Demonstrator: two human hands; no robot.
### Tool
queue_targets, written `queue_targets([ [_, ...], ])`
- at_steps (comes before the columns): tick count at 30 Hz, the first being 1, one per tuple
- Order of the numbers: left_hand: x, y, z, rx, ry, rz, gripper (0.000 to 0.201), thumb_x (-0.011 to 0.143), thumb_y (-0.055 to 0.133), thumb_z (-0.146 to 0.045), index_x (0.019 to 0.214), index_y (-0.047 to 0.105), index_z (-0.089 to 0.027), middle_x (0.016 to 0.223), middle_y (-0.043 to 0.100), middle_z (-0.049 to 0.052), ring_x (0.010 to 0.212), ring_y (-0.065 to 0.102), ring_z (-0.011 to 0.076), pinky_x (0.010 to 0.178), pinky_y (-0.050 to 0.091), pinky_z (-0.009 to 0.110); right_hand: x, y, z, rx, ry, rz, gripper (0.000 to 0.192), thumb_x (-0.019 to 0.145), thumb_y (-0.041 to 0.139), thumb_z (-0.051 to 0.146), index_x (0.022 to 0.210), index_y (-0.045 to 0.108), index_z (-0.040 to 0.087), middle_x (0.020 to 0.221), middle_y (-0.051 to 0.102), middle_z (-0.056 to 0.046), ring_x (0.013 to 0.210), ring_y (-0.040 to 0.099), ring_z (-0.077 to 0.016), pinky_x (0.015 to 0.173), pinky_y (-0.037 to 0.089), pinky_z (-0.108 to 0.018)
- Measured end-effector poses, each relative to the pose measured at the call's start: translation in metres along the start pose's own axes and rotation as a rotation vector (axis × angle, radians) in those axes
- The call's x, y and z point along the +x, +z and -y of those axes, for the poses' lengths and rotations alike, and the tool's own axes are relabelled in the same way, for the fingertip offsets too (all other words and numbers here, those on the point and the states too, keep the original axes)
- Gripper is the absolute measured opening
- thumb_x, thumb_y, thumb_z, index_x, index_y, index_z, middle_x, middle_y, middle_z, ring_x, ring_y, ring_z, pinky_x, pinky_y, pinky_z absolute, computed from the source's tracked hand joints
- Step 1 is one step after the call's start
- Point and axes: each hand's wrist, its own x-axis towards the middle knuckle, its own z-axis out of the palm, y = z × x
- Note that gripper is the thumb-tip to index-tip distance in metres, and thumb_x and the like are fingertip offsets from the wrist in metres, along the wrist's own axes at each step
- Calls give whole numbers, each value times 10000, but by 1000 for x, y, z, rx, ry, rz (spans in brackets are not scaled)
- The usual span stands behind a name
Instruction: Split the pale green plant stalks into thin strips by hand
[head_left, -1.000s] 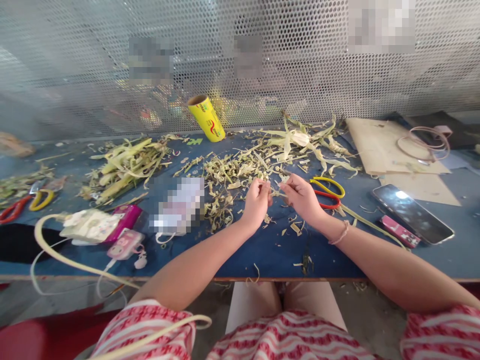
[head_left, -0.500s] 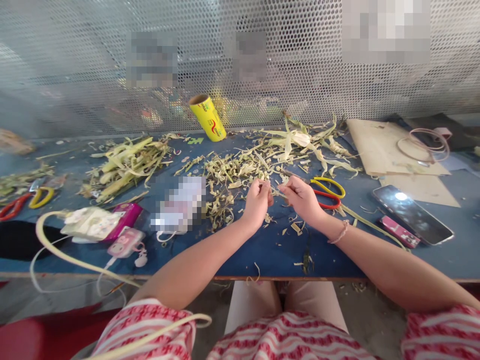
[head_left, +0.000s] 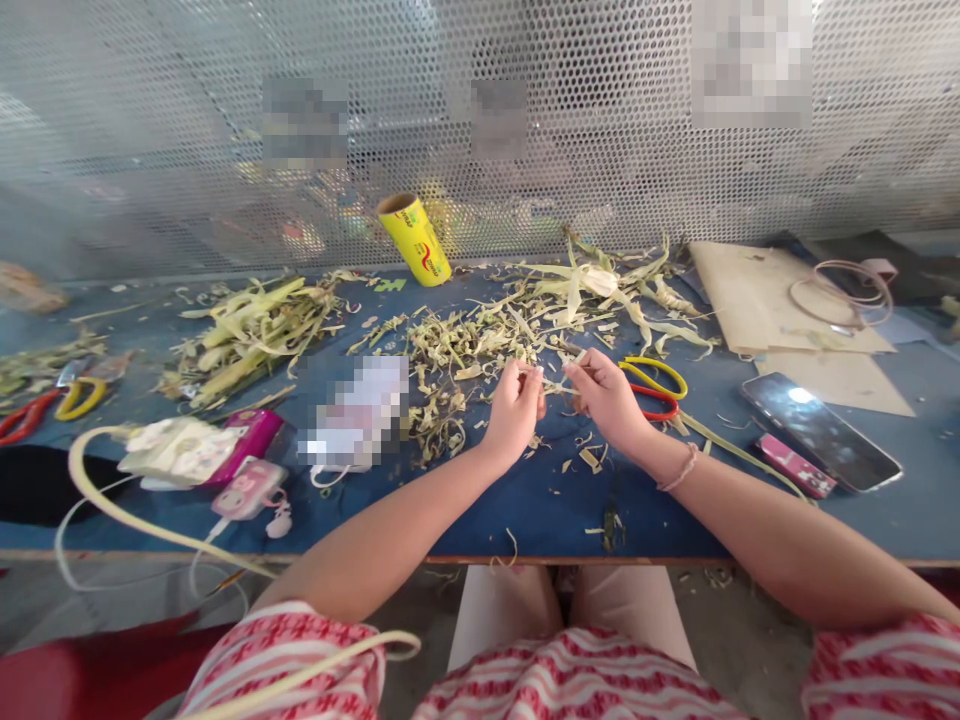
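Note:
My left hand (head_left: 514,408) and my right hand (head_left: 606,395) meet over the middle of a blue table (head_left: 540,505), fingertips pinched on a thin pale leaf strip (head_left: 553,384) stretched between them. A heap of cut green-yellow leaf scraps (head_left: 465,350) lies just beyond my left hand. Yellow-and-red scissors (head_left: 656,383) rest on the table right beside my right hand. Loose scraps are scattered under both wrists.
A yellow roll (head_left: 414,238) leans against the perforated metal screen (head_left: 480,120). Long leaves (head_left: 251,330) are piled at left, more leaves (head_left: 600,285) at back right. A phone (head_left: 819,430), a pink case (head_left: 795,465), cardboard (head_left: 780,295), pink gadgets (head_left: 247,445) and other scissors (head_left: 45,408) also lie about.
Both hands stay almost in place. The fingertips have shifted slightly on the strip, and the view has dipped a little.

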Motion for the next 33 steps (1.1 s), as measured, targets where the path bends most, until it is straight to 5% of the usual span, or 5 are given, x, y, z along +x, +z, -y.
queue_targets([
  [4,0,-1,-7,-232,-87,125,336,753,664,-441,724,455,-179,494,381,-85,413,333,30,424,245,184,3,-6,-4,69,62,101,394,772,636,523,692,391,225,368,363,119,319,315,-53,366,252,-197],
  [7,2,-4,-10,-338,-204,197,265,734,667,-379,800,565,-143,575,526,-23,465,432,52,435,302,190,4,-9,-3,120,96,94,399,748,667,518,691,414,215,373,386,113,329,329,-49,373,260,-191],
  [14,6,-8,-9,-307,-236,274,204,660,724,-185,856,698,-134,728,659,45,532,480,42,463,350,180,5,-11,5,272,209,95,436,651,754,498,661,436,200,358,391,111,316,308,-31,356,228,-172],
  [25,9,-12,-2,-307,-241,346,264,668,773,-376,817,736,-161,629,580,0,543,469,40,504,374,191,3,-11,9,314,261,153,426,643,771,476,671,455,191,381,385,115,319,293,-18,361,211,-165],
  [33,7,-13,-5,-326,-412,390,283,512,871,-300,625,688,-115,563,571,3,553,499,48,506,382,185,1,-11,8,275,252,162,404,656,764,468,674,476,185,423,357,116,348,290,-14,379,212,-169],
])
